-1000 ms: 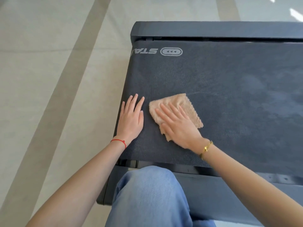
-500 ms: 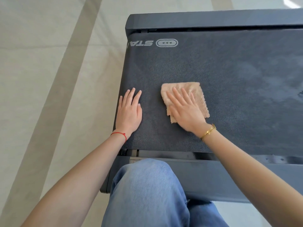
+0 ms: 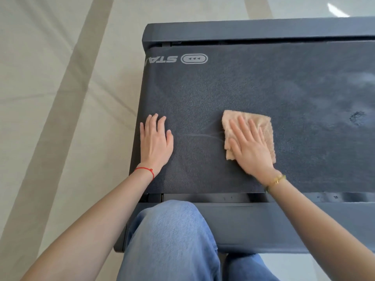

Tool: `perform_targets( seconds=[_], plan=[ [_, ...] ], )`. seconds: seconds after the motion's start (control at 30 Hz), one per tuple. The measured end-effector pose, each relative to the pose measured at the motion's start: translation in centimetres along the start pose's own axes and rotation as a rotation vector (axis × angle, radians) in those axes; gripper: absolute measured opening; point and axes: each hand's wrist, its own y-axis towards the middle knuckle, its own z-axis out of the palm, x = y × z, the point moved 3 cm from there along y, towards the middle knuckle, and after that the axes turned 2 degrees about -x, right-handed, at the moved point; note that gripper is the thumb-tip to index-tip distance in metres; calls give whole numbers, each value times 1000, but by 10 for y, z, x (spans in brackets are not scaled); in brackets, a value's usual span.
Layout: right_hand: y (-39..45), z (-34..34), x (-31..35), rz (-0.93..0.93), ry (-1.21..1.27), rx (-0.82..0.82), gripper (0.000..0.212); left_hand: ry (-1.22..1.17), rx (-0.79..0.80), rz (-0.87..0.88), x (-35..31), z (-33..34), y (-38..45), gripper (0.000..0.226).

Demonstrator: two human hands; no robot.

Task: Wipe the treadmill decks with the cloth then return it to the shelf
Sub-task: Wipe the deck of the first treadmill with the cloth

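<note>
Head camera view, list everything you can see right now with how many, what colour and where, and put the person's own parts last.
dark grey textured treadmill belt: one, fills centre and right
dark grey treadmill frame rail: one, along belt's far edge
white oval arrow logo: one, belt's far left corner
beige fluffy cloth: one, flat on belt under right hand
pale tiled floor: one, left of treadmill
blue jeans knee: one, bottom centre
left hand: flat on belt, red string bracelet
right hand: pressing cloth, gold bracelet

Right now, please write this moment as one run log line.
phase: wiping | right hand: flat on cloth | left hand: flat on treadmill deck | shelf: not visible
</note>
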Motion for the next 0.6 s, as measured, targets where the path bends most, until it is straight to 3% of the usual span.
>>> perform_targets(
  seconds=[0.1, 0.27, 0.33, 0.6],
  plan=[
    [41, -2, 3, 51, 2, 14, 54, 18, 45, 39, -12, 6, 11, 52],
    [29, 9, 40, -331, -49, 95, 54, 42, 82, 88, -33, 12, 35, 54],
    [28, 7, 33, -398, -52, 112, 54, 52, 95, 96, -35, 16, 41, 54],
    [154, -15, -19, -77, 8, 18, 54, 100, 99, 67, -33, 27, 50, 56]
  ],
)
